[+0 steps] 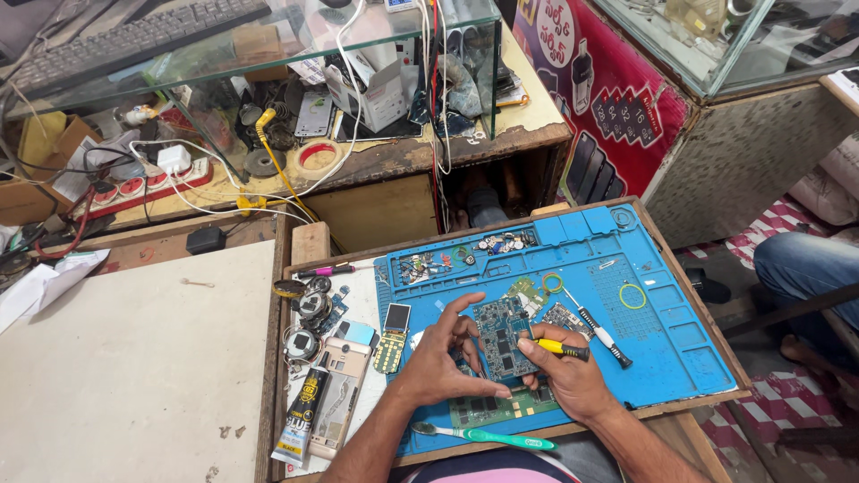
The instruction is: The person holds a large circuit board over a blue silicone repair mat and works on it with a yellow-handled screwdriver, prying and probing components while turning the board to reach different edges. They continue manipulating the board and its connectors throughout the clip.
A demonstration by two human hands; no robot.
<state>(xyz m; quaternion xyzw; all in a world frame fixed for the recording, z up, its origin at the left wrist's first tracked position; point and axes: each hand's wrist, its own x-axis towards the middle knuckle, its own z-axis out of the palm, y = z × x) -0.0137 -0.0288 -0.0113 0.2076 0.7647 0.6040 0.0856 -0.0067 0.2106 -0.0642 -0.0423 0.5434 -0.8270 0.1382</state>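
Currently left hand [440, 362] pinches circuit board [501, 340] upright above blue mat [662, 295], steadying it; right hand [573, 380] clenches yellow-handled screwdriver [561, 349], tip at board.

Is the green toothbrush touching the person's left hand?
Apart. The head view shows the green toothbrush lying on the blue mat below the left hand, with mat visible between them.

Both forearms are bare, with no sleeves, watch or bracelets showing. The left hand [443, 358] and right hand [568, 376] wear no gloves or rings. At the bottom edge, a pink garment [488, 469] with dark trim shows.
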